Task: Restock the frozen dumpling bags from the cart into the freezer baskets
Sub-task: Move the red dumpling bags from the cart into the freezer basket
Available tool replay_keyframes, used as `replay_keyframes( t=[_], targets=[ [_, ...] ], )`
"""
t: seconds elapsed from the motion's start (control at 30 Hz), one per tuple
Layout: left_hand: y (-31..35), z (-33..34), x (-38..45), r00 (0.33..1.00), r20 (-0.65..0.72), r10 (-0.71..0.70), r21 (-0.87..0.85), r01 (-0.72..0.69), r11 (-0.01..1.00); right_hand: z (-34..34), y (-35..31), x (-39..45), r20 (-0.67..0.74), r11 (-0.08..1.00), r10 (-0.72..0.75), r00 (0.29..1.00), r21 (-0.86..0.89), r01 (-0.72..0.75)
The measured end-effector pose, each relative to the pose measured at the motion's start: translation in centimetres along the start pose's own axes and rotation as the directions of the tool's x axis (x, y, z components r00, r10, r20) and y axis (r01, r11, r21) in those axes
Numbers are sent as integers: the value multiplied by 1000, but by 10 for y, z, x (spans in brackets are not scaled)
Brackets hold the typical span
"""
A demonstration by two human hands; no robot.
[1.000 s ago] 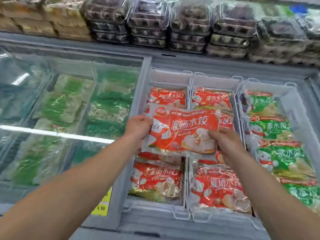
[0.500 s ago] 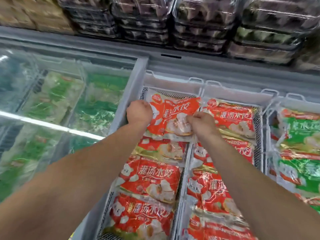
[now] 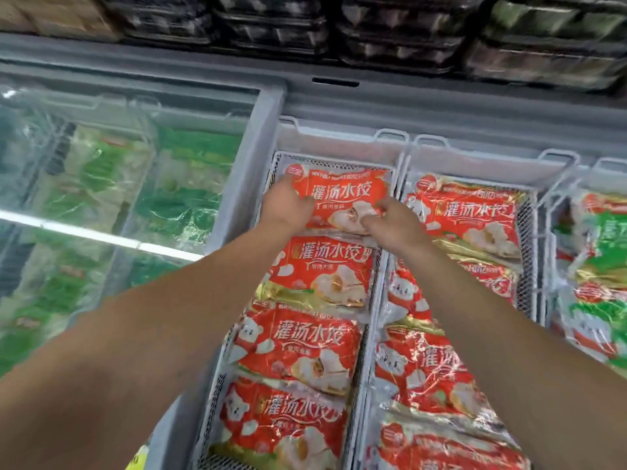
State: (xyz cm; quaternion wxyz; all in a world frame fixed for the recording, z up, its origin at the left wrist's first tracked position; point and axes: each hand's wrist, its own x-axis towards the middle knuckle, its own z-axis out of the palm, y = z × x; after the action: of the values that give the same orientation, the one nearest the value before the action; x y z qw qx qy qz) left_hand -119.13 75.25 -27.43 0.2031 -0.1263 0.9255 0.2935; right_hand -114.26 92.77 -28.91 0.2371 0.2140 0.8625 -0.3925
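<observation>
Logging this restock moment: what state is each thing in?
Top red bag: lying flat at the far end of the left basket, both hands on it.
Left hand: resting on the bag.
Right hand: fingers on the bag.
Freezer lid: closed, left side.
</observation>
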Motion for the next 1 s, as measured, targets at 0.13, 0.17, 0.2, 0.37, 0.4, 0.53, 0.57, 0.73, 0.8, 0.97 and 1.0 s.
replay_keyframes(
  t=[0.13,0.17,0.2,0.37,0.4,0.53,0.57,0.73,0.8,0.97,1.0],
  targets=[
    [-16,-23,-53,993,81,87,-50,-83,995,8,0,-64,5,997,-39,999,-62,39],
    [-20,-29,-69,990,99,104,-54,-99,994,10,0,-81,4,996,-52,999,-76,52],
    [-26,-32,-80,987,112,114,-60,-108,992,14,0,-93,6,994,-54,999,-91,54],
    [-62,-58,-160,971,138,197,-24,-195,980,30,-4,-189,-22,990,-61,998,-130,57],
    [-70,-63,-176,965,146,216,-17,-216,976,35,-4,-209,-36,987,-63,997,-153,56],
    [-125,-81,-247,927,179,330,6,-336,942,76,-2,-302,-133,983,-83,988,-176,59],
    [-140,-83,-261,916,187,355,-8,-360,933,87,1,-321,-157,985,-82,984,-161,57],
    [-219,-94,-328,839,248,484,-36,-491,870,151,19,-419,-262,991,-51,964,-135,15],
    [-235,-94,-343,828,274,490,-42,-499,866,163,29,-442,-292,992,-25,956,-129,-13],
    [-281,-91,-404,772,381,508,0,-550,835,208,56,-529,-338,991,113,934,-32,-131],
    [-286,-88,-417,759,401,513,6,-563,827,217,65,-544,-342,988,143,929,-10,-155]
  ],
)
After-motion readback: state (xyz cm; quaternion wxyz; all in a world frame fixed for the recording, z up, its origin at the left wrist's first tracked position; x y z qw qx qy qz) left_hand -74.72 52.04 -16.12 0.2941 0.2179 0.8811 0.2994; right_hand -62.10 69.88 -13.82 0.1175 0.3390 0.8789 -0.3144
